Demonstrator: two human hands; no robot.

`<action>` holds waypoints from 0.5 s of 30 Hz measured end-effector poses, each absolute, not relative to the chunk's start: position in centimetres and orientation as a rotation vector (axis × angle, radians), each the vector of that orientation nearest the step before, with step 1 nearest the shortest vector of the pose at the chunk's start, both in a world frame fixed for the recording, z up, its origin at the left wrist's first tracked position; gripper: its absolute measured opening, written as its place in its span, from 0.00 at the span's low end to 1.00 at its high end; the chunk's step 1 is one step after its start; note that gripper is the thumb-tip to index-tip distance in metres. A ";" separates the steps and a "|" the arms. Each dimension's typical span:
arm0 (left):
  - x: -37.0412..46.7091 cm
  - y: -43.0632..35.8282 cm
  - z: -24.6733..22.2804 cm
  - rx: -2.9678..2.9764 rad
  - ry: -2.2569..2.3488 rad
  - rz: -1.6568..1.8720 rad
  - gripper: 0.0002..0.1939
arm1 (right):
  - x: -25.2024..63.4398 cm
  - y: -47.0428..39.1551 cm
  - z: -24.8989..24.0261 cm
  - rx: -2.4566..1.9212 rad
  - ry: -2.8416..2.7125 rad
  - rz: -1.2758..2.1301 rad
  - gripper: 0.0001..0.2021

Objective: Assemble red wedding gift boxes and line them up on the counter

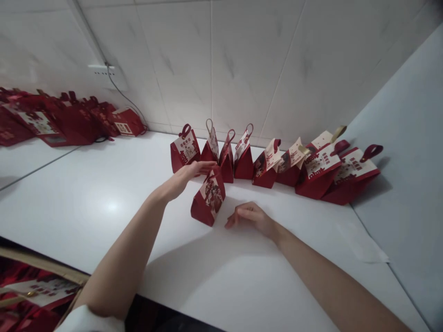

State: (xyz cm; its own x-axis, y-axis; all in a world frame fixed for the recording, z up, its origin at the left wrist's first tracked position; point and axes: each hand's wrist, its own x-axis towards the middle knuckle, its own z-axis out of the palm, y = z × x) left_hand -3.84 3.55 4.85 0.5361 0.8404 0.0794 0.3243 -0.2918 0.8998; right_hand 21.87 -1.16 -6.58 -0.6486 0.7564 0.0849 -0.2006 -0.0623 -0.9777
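Observation:
A small red gift box (209,198) with a printed cream panel stands in front of me on the white table. My left hand (185,177) reaches over its top from the left, fingers stretched out flat; whether they touch it I cannot tell. To the right of the box, low at the tabletop, is my right hand (251,216). Its fingers are curled in, with nothing visible in them. Behind both hands runs a row of similar boxes with ribbon loops, among them a box with a dark red loop (185,152) and a box with a tan loop (209,150).
More red boxes (74,122) crowd the back left, below a power strip (102,70) with a grey cord. At the lower left, a cardboard carton (44,266) holds more boxes. A pale panel (408,152) bounds the right side, and a tiled wall (180,64) the back.

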 end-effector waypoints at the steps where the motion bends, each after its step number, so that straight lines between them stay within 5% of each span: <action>1: -3.7 3.3 6.0 1.967 0.991 0.634 0.38 | 21.9 -1.0 -6.7 -0.611 -1.493 1.809 0.18; 3: -3.3 3.2 8.0 2.196 1.155 0.407 0.37 | 22.0 -0.6 -7.0 -0.627 -1.365 1.791 0.16; 6: -2.4 3.9 9.7 2.442 1.417 0.046 0.16 | 22.2 0.0 -7.7 -0.661 -1.218 1.789 0.16; 15: -7.4 0.6 15.2 2.623 1.737 -0.187 0.09 | 22.5 -0.3 -8.0 -0.721 -1.204 1.811 0.12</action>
